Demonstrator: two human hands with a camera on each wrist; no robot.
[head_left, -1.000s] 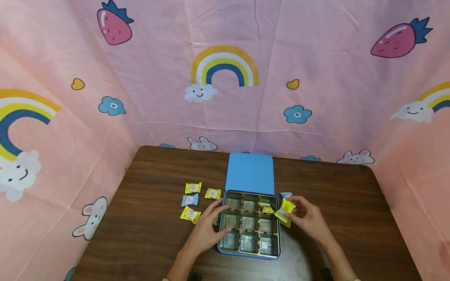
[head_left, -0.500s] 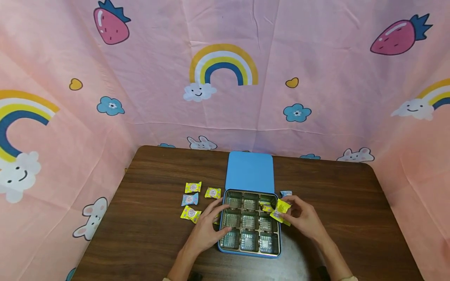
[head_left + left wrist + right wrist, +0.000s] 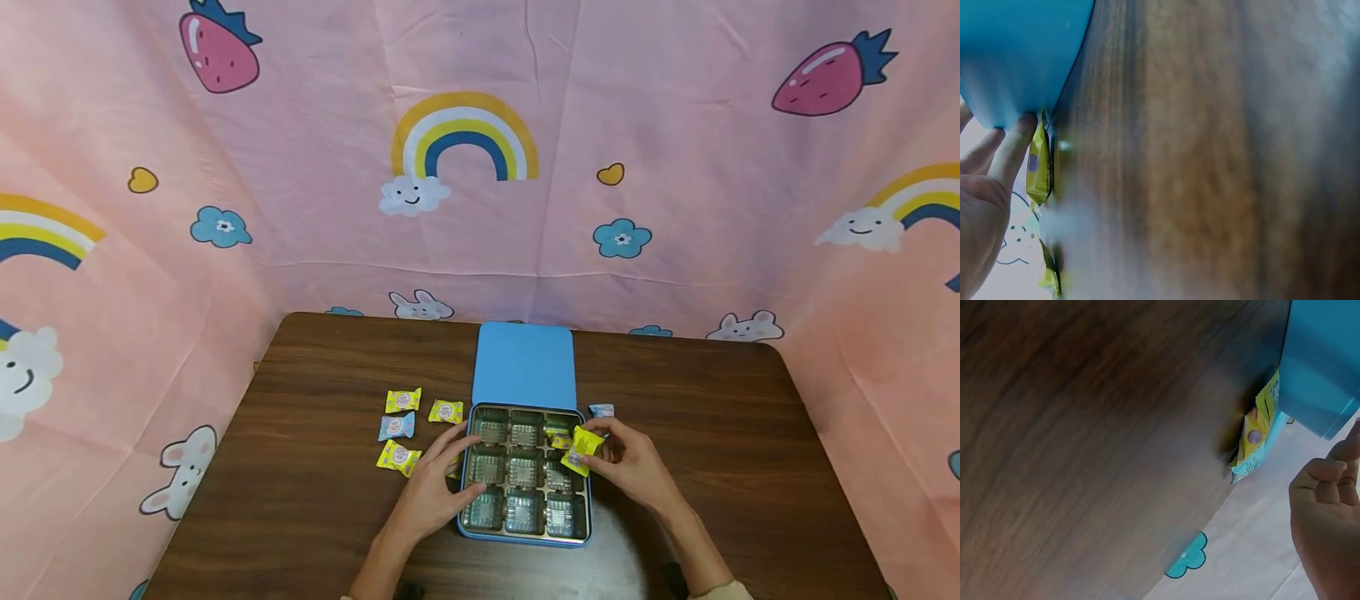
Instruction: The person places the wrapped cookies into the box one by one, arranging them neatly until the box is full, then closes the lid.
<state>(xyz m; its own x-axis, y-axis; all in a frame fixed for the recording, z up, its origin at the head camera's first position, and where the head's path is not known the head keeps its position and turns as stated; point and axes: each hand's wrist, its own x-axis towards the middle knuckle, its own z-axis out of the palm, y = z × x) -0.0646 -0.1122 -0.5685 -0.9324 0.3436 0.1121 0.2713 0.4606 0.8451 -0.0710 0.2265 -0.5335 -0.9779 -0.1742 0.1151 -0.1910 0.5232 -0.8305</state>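
A blue tin (image 3: 525, 540) with a nine-compartment plastic insert lies with its hinged lid (image 3: 523, 364) folded back. My left hand (image 3: 429, 497) rests on its left side, thumb over the rim and fairly straight fingers touching the wall in the left wrist view. Between thumb and fingertips, my right hand (image 3: 636, 468) pinches a yellow wrapped candy (image 3: 581, 452) over the tin's right edge. Another yellow candy (image 3: 558, 440) sits in the back right compartment; the other compartments hold nothing visible. Beside the tin, the right wrist view shows a yellow candy (image 3: 1256, 428) on the table.
Left of the tin lie several yellow candies (image 3: 403, 401) and a blue candy (image 3: 396, 426). One yellow candy (image 3: 1039, 165) is close by the left fingers. Behind my right hand is a blue candy (image 3: 602, 411). A pink printed cloth (image 3: 480, 242) hangs around the wooden table (image 3: 315, 500).
My right hand has carried the pinched yellow candy leftward, from beside the tin to over its right edge. My left hand stays at the tin. The head view has shifted slightly.
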